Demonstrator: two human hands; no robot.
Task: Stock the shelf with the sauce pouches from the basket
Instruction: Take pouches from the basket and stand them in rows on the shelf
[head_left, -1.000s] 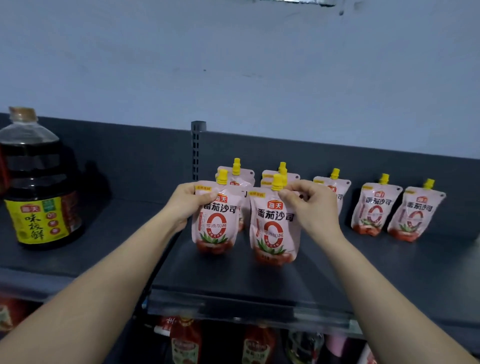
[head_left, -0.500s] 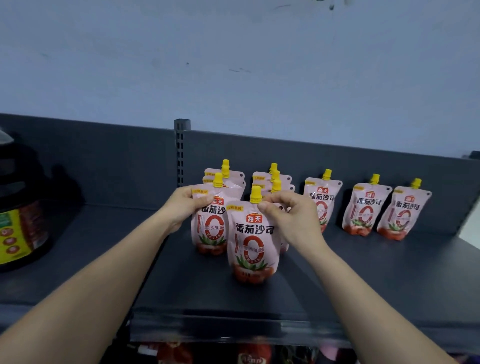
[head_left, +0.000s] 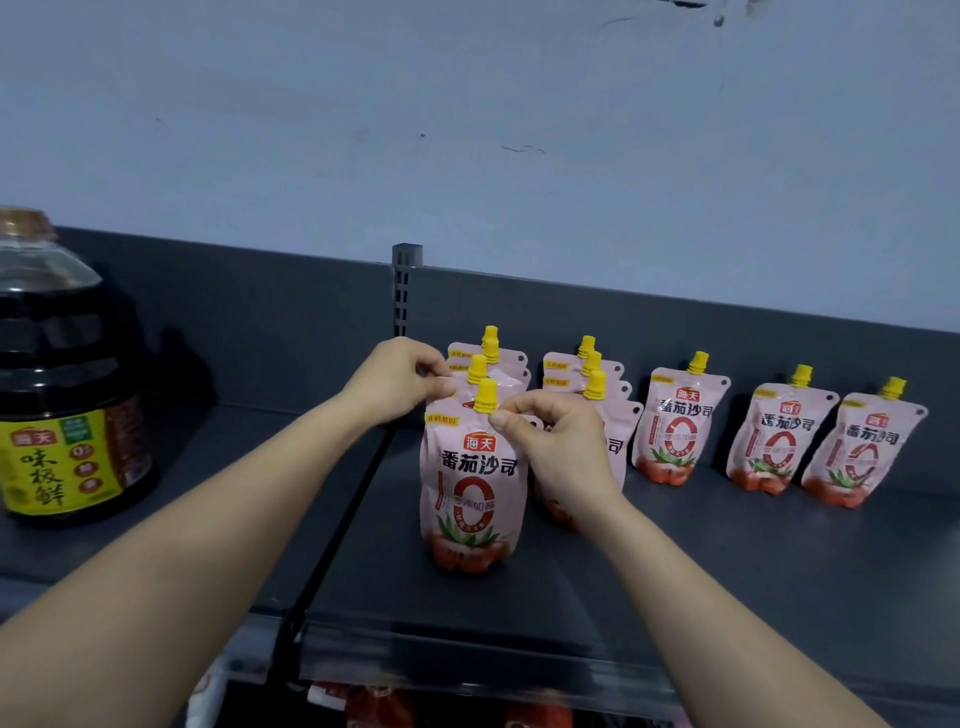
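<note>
Pink tomato-sauce pouches with yellow caps stand on the dark grey shelf (head_left: 701, 582). The front pouch (head_left: 470, 488) stands upright at the head of the left column. My right hand (head_left: 558, 449) pinches its top edge just right of the cap. Directly behind it is another pouch (head_left: 493, 378), and my left hand (head_left: 397, 382) grips that one's top-left corner. A second column of pouches (head_left: 618, 395) stands to the right, partly hidden by my right hand. The basket is not in view.
Three single pouches (head_left: 675, 423) (head_left: 779, 441) (head_left: 865, 452) lean against the back panel at the right. A big soy sauce bottle (head_left: 67, 395) stands at the left. A slotted upright (head_left: 405, 291) divides the back panels. Red packages (head_left: 379, 706) show on the shelf below.
My right hand has carried its pouch leftward and forward, so it now stands directly in front of the pouch in my left hand. My left hand kept its grip.
</note>
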